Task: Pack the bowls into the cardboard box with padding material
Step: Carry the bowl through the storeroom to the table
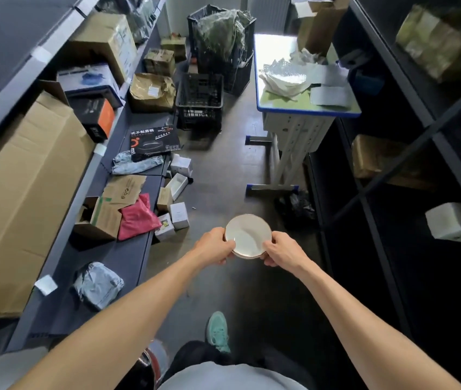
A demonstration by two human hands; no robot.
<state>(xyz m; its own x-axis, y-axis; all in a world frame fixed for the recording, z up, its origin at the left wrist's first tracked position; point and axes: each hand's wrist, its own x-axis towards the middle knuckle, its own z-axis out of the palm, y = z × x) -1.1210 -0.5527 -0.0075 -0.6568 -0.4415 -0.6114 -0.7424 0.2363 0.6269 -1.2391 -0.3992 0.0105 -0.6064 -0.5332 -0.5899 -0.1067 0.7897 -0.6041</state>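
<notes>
1 bowl [247,235]; 2 hands: left hand [215,244], right hand [282,249]; 1 desk [294,104]; 3 black crates [199,99]; 1 green shoe [218,330].

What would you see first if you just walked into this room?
First, the white bowl in the middle, held at its rim by the left grip and the right grip above the dark floor. Next, the huge cardboard box lying along the left shelf, and the white padding sheets heaped on the blue-edged desk at the back right.
</notes>
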